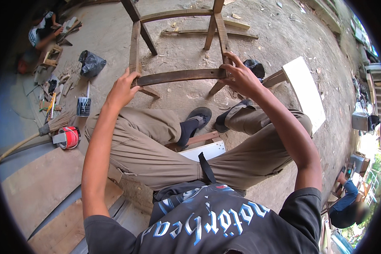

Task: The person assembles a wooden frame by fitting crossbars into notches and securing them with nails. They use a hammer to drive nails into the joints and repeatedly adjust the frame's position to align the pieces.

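Note:
A bare wooden chair frame [180,77] of dark, worn wood stands in front of me, with no seat panel on it. My left hand [122,89] is closed round its near left corner, where the curved rail meets the side piece. At the near right corner my right hand [241,77] grips the frame, thumb on the rail's end and fingers over the side piece. Another curved rail [175,15] joins the sides farther off. The undersides of both grips are hidden. Between my legs show a white board and a wooden piece [203,138].
A white panel [305,89] stands at right, beside a black bag [254,67]. Wood strips [209,33] lie beyond the frame. At left are a black bag [92,63], a paint-streaked can [83,106], a broom [59,120], and a red reel [70,137]. Other people sit far left and lower right.

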Tool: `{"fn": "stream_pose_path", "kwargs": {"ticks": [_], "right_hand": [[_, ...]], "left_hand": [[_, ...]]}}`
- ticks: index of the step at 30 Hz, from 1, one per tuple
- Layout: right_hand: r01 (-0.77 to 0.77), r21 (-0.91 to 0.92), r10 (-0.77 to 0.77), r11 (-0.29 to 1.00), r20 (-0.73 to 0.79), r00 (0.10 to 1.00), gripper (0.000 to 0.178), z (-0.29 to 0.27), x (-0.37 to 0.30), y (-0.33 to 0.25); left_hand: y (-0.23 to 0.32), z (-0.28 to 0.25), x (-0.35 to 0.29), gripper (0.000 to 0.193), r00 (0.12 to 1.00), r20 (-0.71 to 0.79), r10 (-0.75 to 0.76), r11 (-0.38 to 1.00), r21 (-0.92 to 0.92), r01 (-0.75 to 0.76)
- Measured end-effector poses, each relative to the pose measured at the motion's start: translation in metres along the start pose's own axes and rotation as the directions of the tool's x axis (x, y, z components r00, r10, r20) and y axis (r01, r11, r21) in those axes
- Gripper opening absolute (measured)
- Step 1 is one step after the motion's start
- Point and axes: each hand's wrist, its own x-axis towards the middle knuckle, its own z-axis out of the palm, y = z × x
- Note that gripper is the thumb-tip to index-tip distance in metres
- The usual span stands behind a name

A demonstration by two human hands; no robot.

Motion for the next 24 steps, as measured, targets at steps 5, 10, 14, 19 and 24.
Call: {"fn": "stream_pose_path", "kwargs": {"ticks": [5,10,14,19,24], "right_hand": [[-0.012,0.052,0.012,0.999,0.004,1.0,0.046,0.0,-0.002,0.004],[-0.037,0.128,0.041,0.991,-0.03,0.999,0.056,0.0,-0.002,0.002],[-0.095,0.231,0.143,0.968,-0.198,0.97,0.063,0.013,-0.006,0.003],[-0.083,0.131,0.11,0.988,-0.211,0.971,0.059,0.017,-0.009,0.005],[-0.054,0.182,0.081,0.982,-0.144,0.986,0.048,0.016,-0.01,0.011]], "left_hand": [[0.005,-0.004,-0.002,0.038,1.0,-0.006,0.013,1.0,-0.021,-0.013],[0.003,-0.003,-0.002,0.037,1.0,-0.019,0.021,0.999,-0.024,-0.021],[0.008,-0.007,0.0,0.036,0.999,0.033,-0.007,0.998,-0.06,0.009],[0.002,-0.003,-0.002,0.037,0.999,-0.022,0.036,0.999,-0.028,-0.037],[0.002,-0.003,-0.001,0.038,0.999,-0.02,0.029,0.998,-0.057,-0.03]]}}
